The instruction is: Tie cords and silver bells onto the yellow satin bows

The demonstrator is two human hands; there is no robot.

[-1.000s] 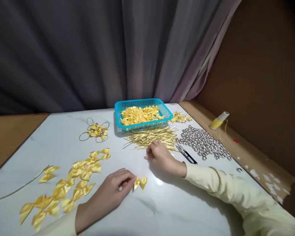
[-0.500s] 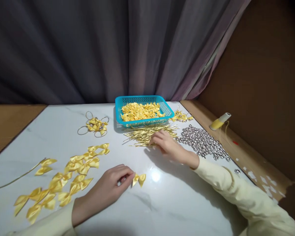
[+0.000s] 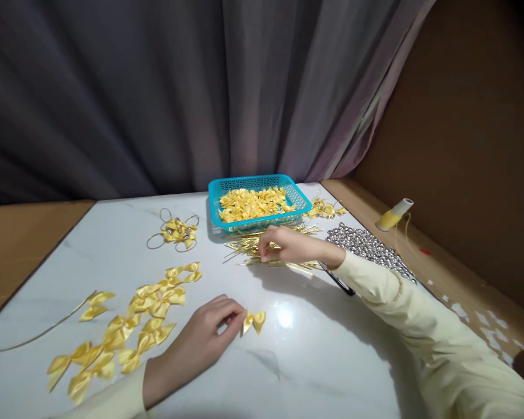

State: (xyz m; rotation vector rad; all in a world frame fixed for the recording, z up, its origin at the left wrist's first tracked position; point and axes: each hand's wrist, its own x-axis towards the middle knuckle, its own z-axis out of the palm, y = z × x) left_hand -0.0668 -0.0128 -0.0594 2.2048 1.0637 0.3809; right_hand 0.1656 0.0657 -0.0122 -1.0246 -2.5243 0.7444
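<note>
My left hand (image 3: pixel 203 340) rests on the white table, its fingers pinched on the left edge of a small yellow ribbon bow (image 3: pixel 254 321). My right hand (image 3: pixel 283 244) hovers just over a heap of thin gold wire ties (image 3: pixel 248 249), fingers curled down into the strands. Whether a strand is caught between the fingertips is too small to make out. Both arms wear pale yellow sleeves.
A teal basket (image 3: pixel 297 196) full of yellow bows stands behind the ties. Loose bows (image 3: pixel 148 302) lie at the left, a finished cluster with wire loops (image 3: pixel 177 230) farther back. Silver bells (image 3: pixel 369 245), black snips (image 3: pixel 343 285) and a thread spool (image 3: pixel 393 215) lie at the right.
My right hand moved from the table beside the snips up and left onto the pile of gold ties. The left hand stayed pinched on the bow.
</note>
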